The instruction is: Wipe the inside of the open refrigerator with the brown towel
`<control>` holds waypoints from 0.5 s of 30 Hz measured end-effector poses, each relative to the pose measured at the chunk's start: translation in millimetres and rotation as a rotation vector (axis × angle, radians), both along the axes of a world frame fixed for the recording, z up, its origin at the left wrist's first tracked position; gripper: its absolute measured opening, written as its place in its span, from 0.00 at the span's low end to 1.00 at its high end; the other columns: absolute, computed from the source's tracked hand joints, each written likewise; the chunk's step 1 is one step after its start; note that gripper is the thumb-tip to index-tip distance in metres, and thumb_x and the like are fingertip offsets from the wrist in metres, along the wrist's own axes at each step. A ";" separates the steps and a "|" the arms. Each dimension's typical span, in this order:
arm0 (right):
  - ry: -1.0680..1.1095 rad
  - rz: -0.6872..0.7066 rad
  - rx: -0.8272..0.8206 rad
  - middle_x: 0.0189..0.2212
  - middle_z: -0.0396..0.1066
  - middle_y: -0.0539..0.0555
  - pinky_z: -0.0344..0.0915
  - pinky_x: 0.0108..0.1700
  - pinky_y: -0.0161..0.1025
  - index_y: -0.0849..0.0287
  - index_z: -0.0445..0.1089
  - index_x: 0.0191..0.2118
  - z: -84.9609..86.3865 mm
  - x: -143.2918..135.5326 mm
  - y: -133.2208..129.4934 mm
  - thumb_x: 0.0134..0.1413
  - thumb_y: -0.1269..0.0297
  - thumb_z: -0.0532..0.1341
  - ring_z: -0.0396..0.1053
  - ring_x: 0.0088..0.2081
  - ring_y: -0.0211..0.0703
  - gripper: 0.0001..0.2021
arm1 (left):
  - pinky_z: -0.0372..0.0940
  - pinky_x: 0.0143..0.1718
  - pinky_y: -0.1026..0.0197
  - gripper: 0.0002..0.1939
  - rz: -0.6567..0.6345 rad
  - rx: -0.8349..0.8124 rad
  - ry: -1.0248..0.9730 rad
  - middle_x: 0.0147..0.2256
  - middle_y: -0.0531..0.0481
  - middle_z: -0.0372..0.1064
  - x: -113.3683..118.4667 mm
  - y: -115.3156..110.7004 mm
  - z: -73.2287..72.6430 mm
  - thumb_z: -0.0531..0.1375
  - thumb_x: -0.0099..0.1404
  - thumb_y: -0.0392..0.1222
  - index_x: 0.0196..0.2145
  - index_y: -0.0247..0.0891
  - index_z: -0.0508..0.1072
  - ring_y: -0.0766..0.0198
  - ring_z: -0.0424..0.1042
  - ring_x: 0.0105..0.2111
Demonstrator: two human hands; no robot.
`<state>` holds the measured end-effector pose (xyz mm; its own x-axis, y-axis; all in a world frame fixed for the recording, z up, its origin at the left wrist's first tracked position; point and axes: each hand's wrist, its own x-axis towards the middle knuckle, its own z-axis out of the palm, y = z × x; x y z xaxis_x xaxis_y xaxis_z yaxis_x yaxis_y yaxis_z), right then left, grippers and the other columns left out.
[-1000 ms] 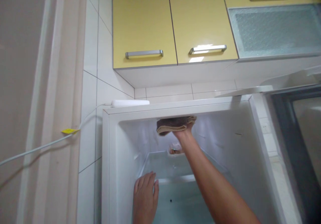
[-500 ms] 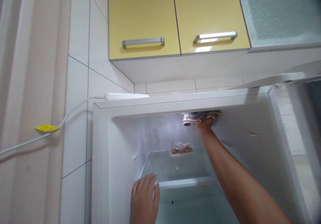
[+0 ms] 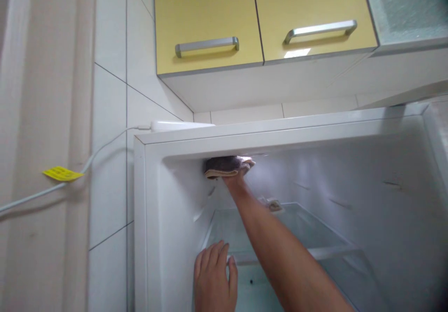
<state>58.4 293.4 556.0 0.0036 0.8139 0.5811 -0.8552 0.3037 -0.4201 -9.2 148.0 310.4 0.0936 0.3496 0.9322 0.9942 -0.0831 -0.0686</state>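
Note:
Up inside the fridge (image 3: 149, 237), a folded grey-brown cloth with a pale border (image 3: 224, 165) is pressed against the ceiling near the left back. My right hand (image 3: 238, 177) is on that cloth, its fingers mostly hidden by the folds; the forearm crosses the opening from the lower right. At the lower left, my left hand (image 3: 215, 274) lies with fingers stretched out by the left end of the front edge of a glass shelf (image 3: 329, 253). It holds nothing that I can see.
A small pack of food (image 3: 273, 204) sits on the upper shelf, partly behind my forearm. Yellow cabinets (image 3: 210, 13) hang above the fridge. A white cable (image 3: 101, 153) with a yellow tag (image 3: 63, 173) runs to a flat white box (image 3: 182, 126) on the fridge top.
My right hand has swept the cloth leftward along the fridge ceiling, and the forearm now covers part of the food pack. My left hand stays by the shelf edge. The view has shifted slightly.

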 end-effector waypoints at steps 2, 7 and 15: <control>0.034 0.090 0.014 0.39 0.79 0.50 0.69 0.53 0.54 0.51 0.73 0.47 -0.1 -11.8 -11.4 0.61 0.36 0.37 0.74 0.46 0.46 0.34 | 0.65 0.52 0.44 0.16 -0.021 -0.079 -0.109 0.47 0.45 0.79 1.9 3.6 4.4 0.54 0.67 0.41 0.49 0.42 0.75 0.52 0.76 0.47; 0.088 0.311 0.061 0.37 0.80 0.49 0.69 0.54 0.53 0.48 0.75 0.44 -4.3 -9.5 -36.3 0.49 0.33 0.43 0.74 0.48 0.48 0.34 | 0.65 0.55 0.45 0.22 -0.438 -0.153 -0.716 0.55 0.40 0.73 8.8 45.9 61.5 0.54 0.61 0.40 0.53 0.41 0.73 0.51 0.71 0.55; -0.039 0.482 0.045 0.32 0.80 0.51 0.71 0.51 0.55 0.54 0.73 0.39 -6.2 45.1 -66.7 0.56 0.50 0.55 0.75 0.44 0.50 0.16 | 0.63 0.51 0.53 0.15 -1.422 0.128 -1.449 0.46 0.49 0.77 39.9 66.7 181.6 0.55 0.61 0.47 0.43 0.45 0.75 0.60 0.73 0.46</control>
<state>103.6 226.7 549.7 -0.3897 0.6916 0.6081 -0.8870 -0.1043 -0.4498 30.7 214.7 492.0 -0.4987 0.6551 0.5675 -0.4374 -0.7555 0.4878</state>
